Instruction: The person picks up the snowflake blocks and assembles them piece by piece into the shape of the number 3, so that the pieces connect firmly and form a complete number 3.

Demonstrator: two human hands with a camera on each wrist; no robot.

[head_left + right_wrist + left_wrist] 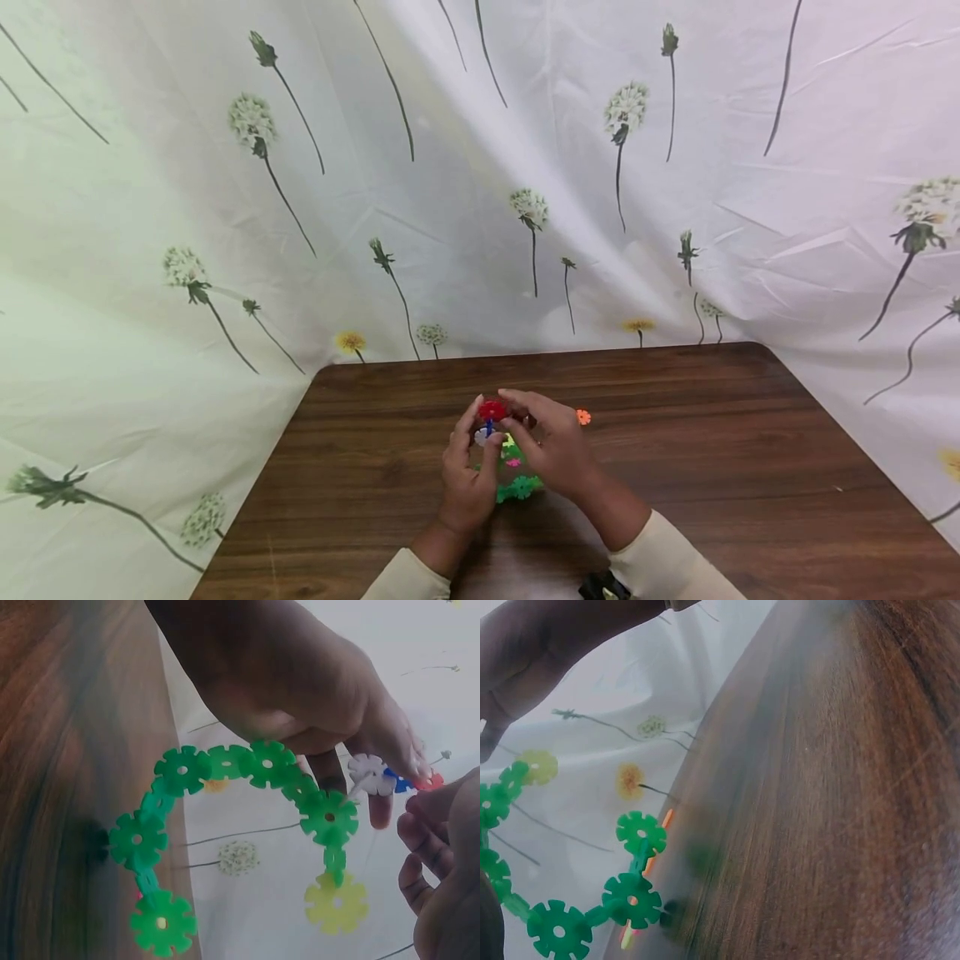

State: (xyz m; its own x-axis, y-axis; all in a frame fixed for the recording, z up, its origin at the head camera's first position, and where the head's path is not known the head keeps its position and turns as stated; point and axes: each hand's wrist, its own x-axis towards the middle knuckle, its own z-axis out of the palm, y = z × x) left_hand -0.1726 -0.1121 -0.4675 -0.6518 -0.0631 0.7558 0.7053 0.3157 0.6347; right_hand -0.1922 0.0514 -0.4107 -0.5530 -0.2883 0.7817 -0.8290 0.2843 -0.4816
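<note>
Both hands hold parts of a build made of notched, flower-shaped plastic discs. My left hand grips near the white disc, its thumb against it. My right hand pinches the red disc at the top. Between these discs stands a blue disc, seen edge-on. A curved chain of green discs hangs below the hands, and a pale piece seems to link it to the white disc. A yellow disc joins one end of the chain. Fingers partly hide the red and blue discs.
A loose orange disc lies on the brown wooden table, right of the hands. Beneath them is a pink disc. A black object is by the right sleeve. A flower-printed cloth hangs behind the table.
</note>
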